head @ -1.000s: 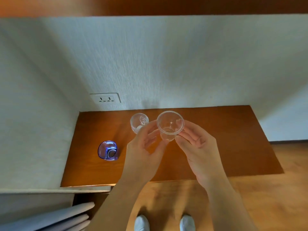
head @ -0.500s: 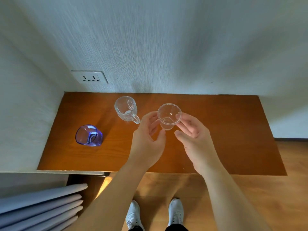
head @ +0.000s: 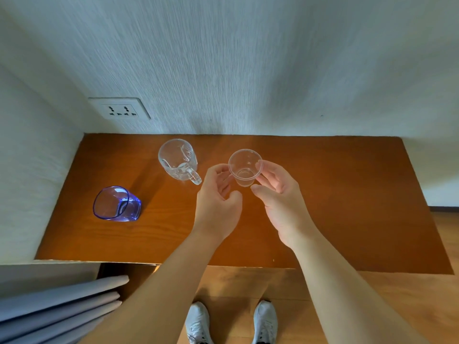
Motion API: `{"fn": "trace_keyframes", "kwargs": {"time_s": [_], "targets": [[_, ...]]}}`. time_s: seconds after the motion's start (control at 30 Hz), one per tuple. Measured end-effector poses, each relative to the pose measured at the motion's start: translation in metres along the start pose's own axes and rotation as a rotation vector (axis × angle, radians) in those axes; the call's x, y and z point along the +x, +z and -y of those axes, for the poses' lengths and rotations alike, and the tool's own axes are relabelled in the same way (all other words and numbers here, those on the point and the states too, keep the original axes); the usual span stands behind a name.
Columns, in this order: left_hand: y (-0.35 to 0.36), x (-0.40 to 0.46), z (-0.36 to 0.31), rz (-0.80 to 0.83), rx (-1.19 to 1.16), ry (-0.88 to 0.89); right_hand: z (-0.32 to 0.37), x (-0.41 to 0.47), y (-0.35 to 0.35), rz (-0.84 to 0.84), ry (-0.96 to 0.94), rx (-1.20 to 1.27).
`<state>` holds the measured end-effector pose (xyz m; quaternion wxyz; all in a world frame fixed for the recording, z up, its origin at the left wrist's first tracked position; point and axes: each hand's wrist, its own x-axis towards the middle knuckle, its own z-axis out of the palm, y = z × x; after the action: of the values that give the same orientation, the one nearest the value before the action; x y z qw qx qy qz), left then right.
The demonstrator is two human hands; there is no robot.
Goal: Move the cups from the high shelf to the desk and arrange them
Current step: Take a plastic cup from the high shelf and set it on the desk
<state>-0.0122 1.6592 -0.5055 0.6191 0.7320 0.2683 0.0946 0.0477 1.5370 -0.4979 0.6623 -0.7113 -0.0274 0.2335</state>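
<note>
A small clear plastic cup (head: 245, 167) hangs upright just above the wooden desk (head: 342, 194). My right hand (head: 280, 202) pinches it, fingers on its right wall and thumb under its base. My left hand (head: 218, 202) sits beside the cup's left wall with loosely curled fingers. Its fingertips are at the wall and its thumb is off the cup. A clear glass mug (head: 177, 158) with a handle stands on the desk left of the cup. Farther left stands a blue glass tumbler (head: 116, 207).
White walls close the desk at the back and left, with a power socket (head: 119, 111) on the back wall. Grey slats (head: 59, 306) lie below the desk's front left corner. My white shoes (head: 198, 324) stand on the wood floor below.
The view has tilted down, so the desk fills more of the frame. The cup has sunk toward the desk. My left thumb has come off the cup while the right hand keeps its hold.
</note>
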Motion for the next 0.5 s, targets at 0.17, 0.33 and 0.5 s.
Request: {"fn": "trace_keyframes", "kwargs": {"time_s": [0.17, 0.33, 0.5], "targets": [[0.002, 0.018, 0.009, 0.011, -0.017, -0.016, -0.005, 0.018, 0.007, 0.019, -0.011, -0.024], [0.001, 0.036, 0.014, 0.032, -0.022, -0.004, -0.009, 0.035, 0.009, 0.025, -0.01, 0.017], [0.003, 0.047, 0.021, 0.068, -0.022, 0.002, -0.017, 0.044, 0.007, 0.032, -0.023, 0.056]]}}
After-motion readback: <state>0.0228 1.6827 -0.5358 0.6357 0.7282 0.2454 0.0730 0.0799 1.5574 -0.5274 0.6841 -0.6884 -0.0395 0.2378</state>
